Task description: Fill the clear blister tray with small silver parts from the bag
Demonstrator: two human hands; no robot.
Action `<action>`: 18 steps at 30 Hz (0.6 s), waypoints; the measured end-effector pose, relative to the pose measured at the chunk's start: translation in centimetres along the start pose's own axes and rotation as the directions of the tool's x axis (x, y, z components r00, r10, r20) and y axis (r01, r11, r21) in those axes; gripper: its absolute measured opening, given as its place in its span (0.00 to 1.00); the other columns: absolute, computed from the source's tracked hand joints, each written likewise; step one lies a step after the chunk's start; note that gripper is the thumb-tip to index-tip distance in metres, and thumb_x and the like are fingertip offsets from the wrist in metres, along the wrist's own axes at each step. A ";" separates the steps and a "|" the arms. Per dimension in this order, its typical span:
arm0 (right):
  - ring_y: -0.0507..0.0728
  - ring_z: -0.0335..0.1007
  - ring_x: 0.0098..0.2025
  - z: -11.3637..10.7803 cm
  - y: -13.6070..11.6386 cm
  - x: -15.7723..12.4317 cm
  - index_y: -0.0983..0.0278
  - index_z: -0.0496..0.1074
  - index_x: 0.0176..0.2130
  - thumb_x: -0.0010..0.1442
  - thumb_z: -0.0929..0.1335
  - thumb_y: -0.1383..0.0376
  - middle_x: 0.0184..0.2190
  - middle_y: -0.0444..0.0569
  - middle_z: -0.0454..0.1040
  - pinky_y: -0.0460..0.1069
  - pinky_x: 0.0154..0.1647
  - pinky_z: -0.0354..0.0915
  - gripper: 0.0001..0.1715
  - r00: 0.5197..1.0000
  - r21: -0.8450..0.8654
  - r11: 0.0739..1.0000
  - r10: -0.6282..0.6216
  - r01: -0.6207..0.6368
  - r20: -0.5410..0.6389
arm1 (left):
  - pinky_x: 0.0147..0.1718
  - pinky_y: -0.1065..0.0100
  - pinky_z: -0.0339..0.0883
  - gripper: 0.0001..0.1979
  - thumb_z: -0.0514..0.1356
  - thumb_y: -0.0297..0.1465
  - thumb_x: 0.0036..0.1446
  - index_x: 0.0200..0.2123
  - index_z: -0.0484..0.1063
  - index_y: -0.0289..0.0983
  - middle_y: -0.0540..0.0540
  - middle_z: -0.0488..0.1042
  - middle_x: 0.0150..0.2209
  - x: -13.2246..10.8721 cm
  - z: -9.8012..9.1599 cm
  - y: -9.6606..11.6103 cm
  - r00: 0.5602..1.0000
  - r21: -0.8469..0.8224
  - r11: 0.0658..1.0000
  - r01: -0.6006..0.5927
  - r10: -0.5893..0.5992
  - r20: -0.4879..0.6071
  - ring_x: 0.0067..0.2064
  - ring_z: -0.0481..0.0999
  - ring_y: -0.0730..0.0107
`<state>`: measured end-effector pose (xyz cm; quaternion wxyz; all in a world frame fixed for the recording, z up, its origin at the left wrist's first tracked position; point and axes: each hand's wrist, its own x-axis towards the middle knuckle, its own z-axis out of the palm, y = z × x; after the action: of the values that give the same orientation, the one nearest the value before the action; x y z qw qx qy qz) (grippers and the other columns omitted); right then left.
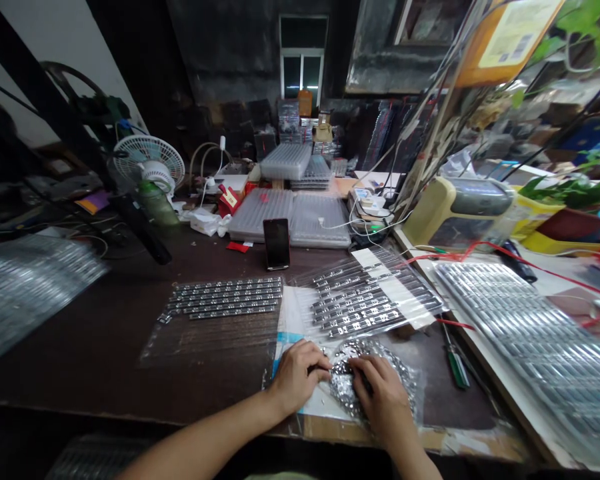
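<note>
A clear plastic bag of small shiny metal parts [347, 390] lies near the table's front edge. My right hand [383, 390] rests on it, fingers curled down into the parts; what they grip is too small to make out. Just left of the bag, my left hand [300, 373] has its thumb and fingers drawn together, and whatever they hold is hidden. Beyond the hands, a clear ribbed tray [360, 307] carries rows of dark strips with shiny metal pieces. Another clear ribbed tray [205, 340], on the left, has similar strips in its far rows.
A phone [277, 244] stands upright behind the trays. To the right lie a green-handled screwdriver [457, 367] and a stack of clear trays [530, 347]. More clear trays [35, 287] sit at the left. A fan [150, 163] and a cream machine [455, 213] stand farther back.
</note>
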<state>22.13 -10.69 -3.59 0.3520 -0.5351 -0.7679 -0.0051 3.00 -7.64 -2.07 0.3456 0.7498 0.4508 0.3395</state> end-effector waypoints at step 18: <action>0.53 0.71 0.33 2.4 -4.5 1.6 0.60 0.72 0.34 0.63 0.63 0.60 0.30 0.45 0.75 0.48 0.35 0.64 0.11 0.993 0.130 0.985 0.102 -0.110 0.065 | 0.45 0.57 0.54 0.06 0.60 0.31 0.56 0.34 0.78 0.44 0.48 0.74 0.35 3.5 -9.8 -6.4 0.959 0.558 0.814 0.163 0.003 -0.284 0.42 0.68 0.61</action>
<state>16.82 -10.34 -2.86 0.3646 -0.5503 -0.7469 0.0805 -6.60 -0.09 -1.39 0.0513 0.7453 0.6066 0.2719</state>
